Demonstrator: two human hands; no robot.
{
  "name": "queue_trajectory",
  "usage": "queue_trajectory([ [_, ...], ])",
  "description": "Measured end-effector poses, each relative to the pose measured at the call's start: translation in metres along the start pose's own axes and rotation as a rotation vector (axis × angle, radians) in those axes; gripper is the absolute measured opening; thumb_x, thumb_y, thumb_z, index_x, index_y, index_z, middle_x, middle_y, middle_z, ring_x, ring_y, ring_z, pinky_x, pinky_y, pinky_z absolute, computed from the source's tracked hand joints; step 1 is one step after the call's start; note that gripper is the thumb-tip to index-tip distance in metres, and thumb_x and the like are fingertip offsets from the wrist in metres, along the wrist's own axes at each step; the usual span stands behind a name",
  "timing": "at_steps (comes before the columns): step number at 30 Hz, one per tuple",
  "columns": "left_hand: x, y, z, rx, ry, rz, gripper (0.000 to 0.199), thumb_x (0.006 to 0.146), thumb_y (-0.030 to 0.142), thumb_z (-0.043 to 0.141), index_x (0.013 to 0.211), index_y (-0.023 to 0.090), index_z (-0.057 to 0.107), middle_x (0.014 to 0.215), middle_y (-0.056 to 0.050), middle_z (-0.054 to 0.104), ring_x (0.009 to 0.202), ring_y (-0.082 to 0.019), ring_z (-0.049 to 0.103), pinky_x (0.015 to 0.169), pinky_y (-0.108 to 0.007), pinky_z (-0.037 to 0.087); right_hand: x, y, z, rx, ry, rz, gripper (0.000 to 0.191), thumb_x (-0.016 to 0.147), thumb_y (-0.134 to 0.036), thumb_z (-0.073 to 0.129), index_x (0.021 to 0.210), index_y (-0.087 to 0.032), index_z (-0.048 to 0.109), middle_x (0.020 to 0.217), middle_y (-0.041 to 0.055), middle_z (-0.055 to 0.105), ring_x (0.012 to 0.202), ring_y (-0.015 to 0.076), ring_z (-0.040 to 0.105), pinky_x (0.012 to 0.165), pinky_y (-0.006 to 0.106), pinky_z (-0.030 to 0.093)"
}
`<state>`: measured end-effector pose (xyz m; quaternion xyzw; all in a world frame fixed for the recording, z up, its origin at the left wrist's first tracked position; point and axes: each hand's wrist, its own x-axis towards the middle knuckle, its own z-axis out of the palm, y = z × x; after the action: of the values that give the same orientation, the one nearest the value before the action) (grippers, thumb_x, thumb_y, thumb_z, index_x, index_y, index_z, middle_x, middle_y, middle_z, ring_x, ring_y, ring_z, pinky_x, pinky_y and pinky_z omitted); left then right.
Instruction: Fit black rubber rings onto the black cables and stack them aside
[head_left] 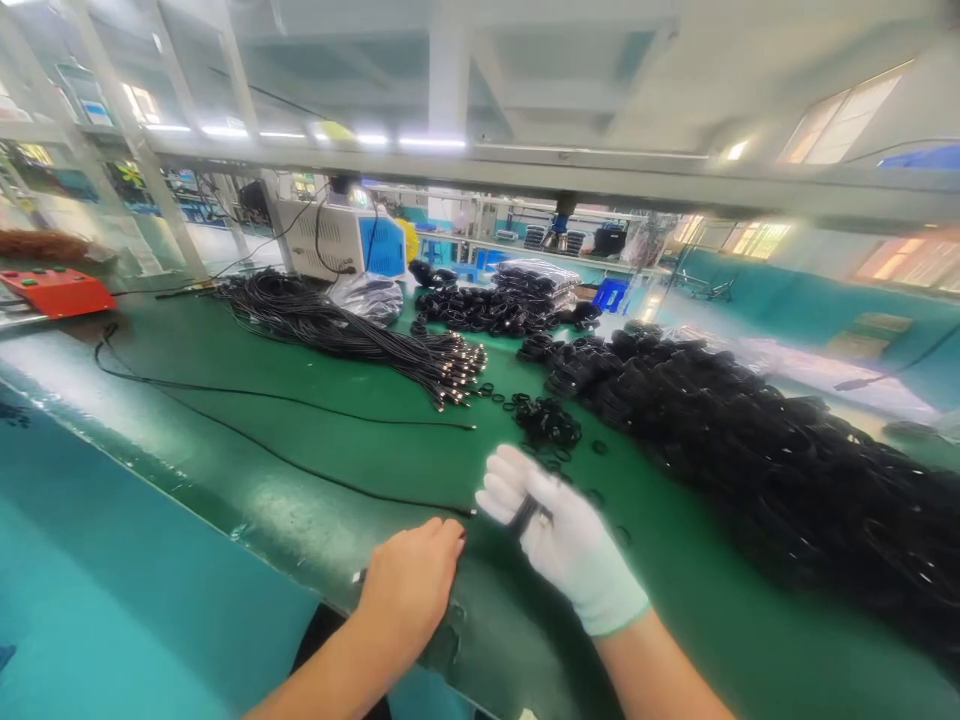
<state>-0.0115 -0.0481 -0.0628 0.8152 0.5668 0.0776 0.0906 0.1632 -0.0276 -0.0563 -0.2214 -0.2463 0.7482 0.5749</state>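
My left hand (412,575), bare, is closed low over the front of the green table. A light-coloured plug end (358,577) with a bit of black sticks out on its wrist side; the rest of that piece is hidden in the hand. To its right, my right hand (559,530) in a white glove has its fingers curled round a black cable (525,515), whose metal-tipped end shows at the palm. Beyond my hands, a loose black cable (337,477) lies along the table with its tip close to my right fingers. Small black rings (551,425) lie in a pile past the glove.
A thick bundle of black cables (360,335) with metal plugs lies farther back. Coiled black cables (720,430) are heaped along the right. A red control box (56,292) stands at the left, a white and blue machine (341,240) behind. A metal frame beam (480,165) crosses above the table.
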Motion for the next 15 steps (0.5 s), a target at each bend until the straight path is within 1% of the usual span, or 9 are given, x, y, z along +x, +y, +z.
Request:
queue_trajectory([
  [2,-0.006,0.009,0.002,0.047,0.059,0.083,0.026,0.091,0.022,0.034,0.084,0.022,0.06,0.077,-0.003,0.064,0.068,-0.019,0.06,0.056,-0.027,0.032,0.001,0.0,-0.001,-0.033,0.026,-0.012,0.037,0.076,-0.028,0.07,0.11,-0.016,0.061,0.119,0.0114,0.06,0.103,0.0251,0.06,0.1,0.05,0.037],
  [4,-0.009,0.016,0.001,0.076,0.115,0.157,0.024,0.089,0.02,0.038,0.077,0.021,0.058,0.071,-0.002,0.063,0.062,-0.018,0.056,0.055,-0.027,0.03,0.001,0.003,-0.001,-0.068,0.02,-0.012,0.038,0.077,-0.028,0.07,0.112,-0.016,0.06,0.117,0.0126,0.061,0.101,0.0254,0.061,0.099,0.05,0.037],
  [6,-0.008,0.017,-0.005,0.101,0.159,0.244,0.022,0.087,0.015,0.042,0.07,0.019,0.056,0.066,-0.002,0.061,0.058,-0.016,0.053,0.055,-0.028,0.028,-0.001,0.007,0.0,-0.13,0.01,0.008,0.039,0.077,-0.027,0.07,0.113,-0.015,0.059,0.113,0.0126,0.062,0.097,0.0243,0.062,0.097,0.048,0.039],
  [7,-0.005,0.015,-0.01,0.116,0.178,0.31,0.022,0.086,0.014,0.044,0.068,0.018,0.056,0.066,-0.002,0.06,0.059,-0.016,0.053,0.056,-0.029,0.028,-0.002,0.008,0.002,-0.181,-0.002,0.033,0.038,0.077,-0.024,0.07,0.112,-0.014,0.059,0.11,0.0123,0.064,0.095,0.023,0.062,0.095,0.045,0.04],
  [9,0.004,0.008,-0.025,0.141,0.207,0.47,0.018,0.086,0.018,0.048,0.069,0.018,0.055,0.07,-0.002,0.06,0.063,-0.016,0.052,0.058,-0.03,0.029,-0.006,0.01,0.005,-0.284,-0.081,0.115,0.034,0.078,-0.021,0.07,0.11,-0.011,0.061,0.103,0.012,0.065,0.091,0.0209,0.062,0.09,0.039,0.043],
  [11,0.015,-0.002,-0.042,0.14,0.217,0.605,0.016,0.086,0.027,0.052,0.073,0.018,0.056,0.076,-0.002,0.06,0.069,-0.016,0.052,0.061,-0.029,0.031,-0.009,0.012,0.008,-0.329,-0.219,0.213,0.029,0.08,-0.021,0.067,0.106,-0.008,0.062,0.097,0.0123,0.066,0.089,0.0203,0.061,0.086,0.038,0.045],
  [13,0.027,-0.011,-0.056,0.091,0.182,0.685,0.016,0.086,0.031,0.054,0.076,0.018,0.058,0.079,-0.001,0.059,0.072,-0.014,0.051,0.065,-0.028,0.033,-0.012,0.014,0.01,-0.302,-0.334,0.284,0.029,0.082,-0.026,0.065,0.104,-0.007,0.063,0.096,0.013,0.065,0.088,0.021,0.061,0.086,0.04,0.045],
  [15,0.037,-0.016,-0.061,0.019,0.12,0.726,0.013,0.085,0.028,0.055,0.078,0.019,0.059,0.08,0.0,0.059,0.073,-0.013,0.052,0.068,-0.025,0.034,-0.013,0.017,0.009,-0.257,-0.37,0.315,0.035,0.08,-0.029,0.067,0.106,-0.007,0.062,0.098,0.014,0.064,0.088,0.0215,0.061,0.086,0.041,0.045],
])
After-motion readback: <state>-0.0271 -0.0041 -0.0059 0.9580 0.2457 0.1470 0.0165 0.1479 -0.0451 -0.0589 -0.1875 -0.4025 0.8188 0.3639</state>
